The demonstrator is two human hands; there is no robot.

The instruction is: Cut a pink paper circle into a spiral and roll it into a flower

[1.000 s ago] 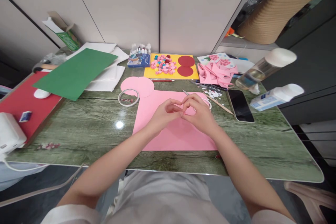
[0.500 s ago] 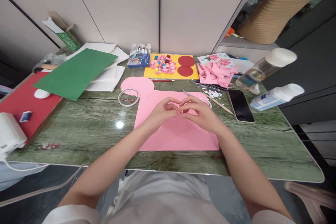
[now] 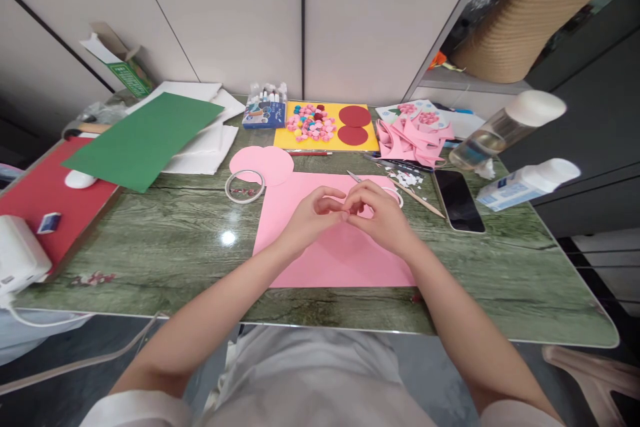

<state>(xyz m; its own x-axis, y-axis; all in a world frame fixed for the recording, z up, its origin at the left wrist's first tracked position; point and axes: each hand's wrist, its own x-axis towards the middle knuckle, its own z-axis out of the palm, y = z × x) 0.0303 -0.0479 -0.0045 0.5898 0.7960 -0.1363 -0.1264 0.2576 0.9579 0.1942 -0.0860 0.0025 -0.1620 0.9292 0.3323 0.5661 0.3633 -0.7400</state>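
Note:
My left hand (image 3: 311, 215) and my right hand (image 3: 379, 215) meet fingertip to fingertip above a pink paper sheet (image 3: 330, 260) lying on the green table (image 3: 165, 240). Both hands are pinched on a tiny piece between them, too small to name. A pink paper circle (image 3: 261, 162) lies just beyond the sheet at its left corner, and a roll of tape (image 3: 245, 185) sits beside it. Scissors (image 3: 354, 176) and another tape ring (image 3: 395, 194) peek out behind my right hand.
A yellow sheet (image 3: 327, 137) with small paper flowers (image 3: 311, 123) and red circles (image 3: 354, 116) lies at the back. Pink scraps (image 3: 411, 137), a phone (image 3: 458, 200), two bottles (image 3: 505, 130), a green sheet (image 3: 143, 135), a red mat (image 3: 45, 193), a paint set (image 3: 265, 110) surround it.
My hands stay pinched together over the pink sheet, with only small finger movements around the tiny piece. The sheet shifted very slightly.

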